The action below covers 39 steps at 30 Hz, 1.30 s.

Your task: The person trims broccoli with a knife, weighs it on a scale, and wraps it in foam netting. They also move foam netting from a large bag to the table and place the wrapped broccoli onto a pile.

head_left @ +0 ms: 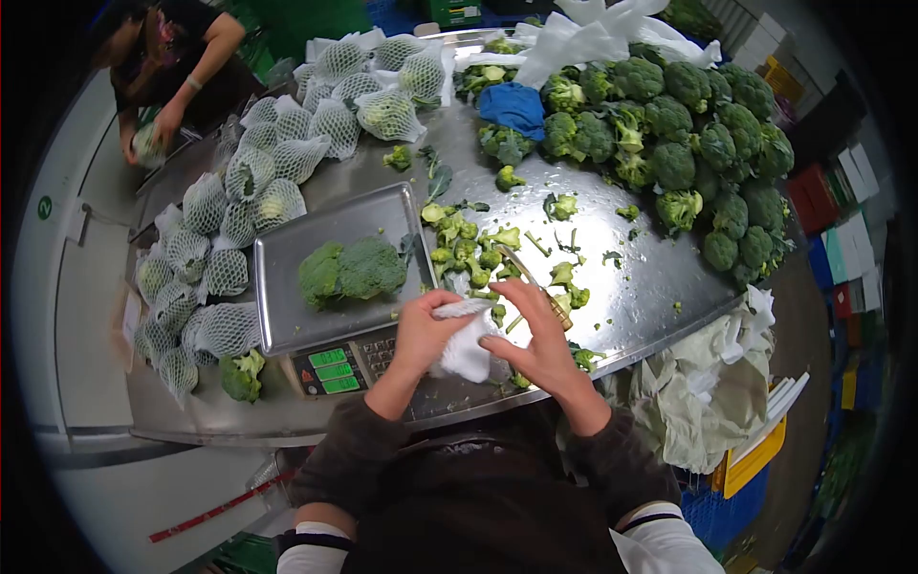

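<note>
My left hand (427,330) pinches a white foam net sleeve (467,352), which hangs bunched from the fingers. Just to its right, my right hand (537,346) has its fingers spread, the thumb close to the sleeve's edge. Beyond my left hand, two broccoli heads (354,271) lie side by side on the metal tray (296,330) of a scale (335,368) with lit green displays. A knife (557,311) lies on the table, partly hidden by my right hand. Cut broccoli stems (462,241) are heaped between the tray and the knife.
Broccoli heads in foam nets (253,174) cover the table's left side. A large pile of bare broccoli (669,124) fills the far right, with a blue cloth (513,108) beside it. A co-worker (182,77) handles a netted head at the far left. Crumpled bags (703,378) hang off the right edge.
</note>
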### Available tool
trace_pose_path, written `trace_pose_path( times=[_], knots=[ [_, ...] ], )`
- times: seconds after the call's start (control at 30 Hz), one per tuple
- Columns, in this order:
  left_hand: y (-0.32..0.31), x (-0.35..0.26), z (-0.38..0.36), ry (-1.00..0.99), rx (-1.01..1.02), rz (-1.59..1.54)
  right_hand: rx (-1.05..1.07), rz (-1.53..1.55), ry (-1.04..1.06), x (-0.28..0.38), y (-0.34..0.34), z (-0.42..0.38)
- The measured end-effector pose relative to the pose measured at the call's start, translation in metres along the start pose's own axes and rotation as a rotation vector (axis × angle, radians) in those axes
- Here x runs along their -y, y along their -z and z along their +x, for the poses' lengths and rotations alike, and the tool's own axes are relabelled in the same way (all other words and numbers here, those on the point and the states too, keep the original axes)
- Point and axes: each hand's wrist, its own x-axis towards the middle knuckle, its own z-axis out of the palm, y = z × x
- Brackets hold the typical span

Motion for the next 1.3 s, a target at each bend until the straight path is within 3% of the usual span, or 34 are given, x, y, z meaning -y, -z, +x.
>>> trace_pose_path(
  times=[0.1, 0.17, 0.2, 0.23, 0.3, 0.37, 0.43, 0.47, 0.5, 0.53, 0.57, 0.63, 0.67, 0.7, 0.8, 0.83, 0.87, 0.93, 0.97, 1.03, 1.1, 1.13, 1.17, 1.23, 1.27, 1.3],
  knots=[
    [-0.002, -0.003, -0.008, 0.057, 0.058, -0.038, 0.023, -0.009, 0.092, -0.004, -0.013, 0.016],
    [0.002, -0.007, -0.013, 0.144, 0.106, -0.195, 0.018, 0.211, -0.153, -0.025, -0.02, 0.018],
    [0.005, -0.003, -0.016, 0.145, 0.116, -0.229, -0.159, 0.276, -0.151, -0.027, -0.026, 0.019],
    [0.007, 0.002, -0.021, 0.148, 0.085, -0.231, -0.142, 0.295, -0.201, -0.027, -0.026, 0.02],
    [0.009, 0.01, -0.029, 0.17, 0.07, -0.378, -0.036, 0.141, -0.035, -0.026, -0.033, 0.02],
    [0.01, 0.015, -0.033, 0.155, 0.056, -0.349, 0.02, 0.117, -0.008, -0.021, -0.043, 0.016],
    [0.012, 0.017, -0.033, 0.234, -0.014, -0.59, 0.068, 0.079, 0.027, -0.017, -0.046, 0.019],
    [0.022, 0.014, -0.034, 0.354, 0.015, -0.684, 0.007, 0.388, -0.215, -0.015, -0.047, 0.022],
    [0.023, 0.013, -0.035, 0.348, 0.01, -0.685, -0.056, 0.694, -0.46, -0.013, -0.047, 0.024],
    [0.022, 0.01, -0.035, 0.257, -0.003, -0.58, -0.034, 0.859, -0.545, -0.014, -0.046, 0.026],
    [0.02, 0.008, -0.035, 0.163, -0.014, -0.475, 0.02, 0.895, -0.438, -0.031, -0.058, 0.023],
    [0.017, 0.03, -0.035, 0.099, 0.021, -0.376, 0.169, 0.796, -0.357, -0.047, -0.089, 0.024],
    [0.012, 0.034, -0.037, 0.053, 0.036, -0.509, 0.084, 0.821, -0.433, -0.029, -0.087, 0.012],
    [0.008, 0.035, -0.038, 0.009, 0.054, -0.639, 0.055, 0.421, -0.045, -0.025, -0.093, 0.008],
    [0.012, 0.022, -0.046, 0.01, -0.043, -0.503, -0.017, -0.155, -0.103, 0.014, -0.083, 0.014],
    [0.015, 0.018, -0.048, 0.041, -0.063, -0.535, -0.092, -0.198, 0.042, -0.003, -0.086, 0.014],
    [0.011, 0.016, -0.05, -0.033, -0.162, -0.537, -0.152, -0.105, 0.056, -0.008, -0.086, 0.016],
    [0.022, 0.014, -0.055, -0.041, -0.119, -0.488, -0.209, 0.146, -0.009, -0.003, -0.08, 0.022],
    [0.029, 0.013, -0.058, -0.038, -0.079, -0.442, -0.194, 0.725, -0.524, 0.0, -0.075, 0.024],
    [0.047, 0.006, -0.062, -0.102, -0.022, -0.335, -0.022, 1.708, -0.59, -0.009, -0.071, 0.026],
    [0.061, -0.013, -0.061, -0.087, -0.04, -0.671, 0.02, 1.649, -0.824, 0.004, -0.085, 0.019],
    [0.065, -0.034, -0.06, -0.158, -0.166, -0.677, 0.158, 1.623, -0.888, 0.004, -0.097, 0.014],
    [0.084, -0.017, -0.052, 0.014, -0.147, -0.95, 0.434, 1.754, -0.973, -0.016, -0.11, -0.001],
    [0.098, -0.04, -0.058, 0.266, -0.023, -1.19, 0.628, 1.364, -0.973, 0.022, -0.098, -0.004],
    [0.094, -0.046, -0.066, 0.353, -0.054, -1.067, 0.67, 1.404, -0.821, 0.022, -0.099, 0.001],
    [0.091, -0.034, -0.072, 0.355, -0.054, -1.062, 0.667, 1.408, -0.819, 0.019, -0.097, 0.012]
  ],
)
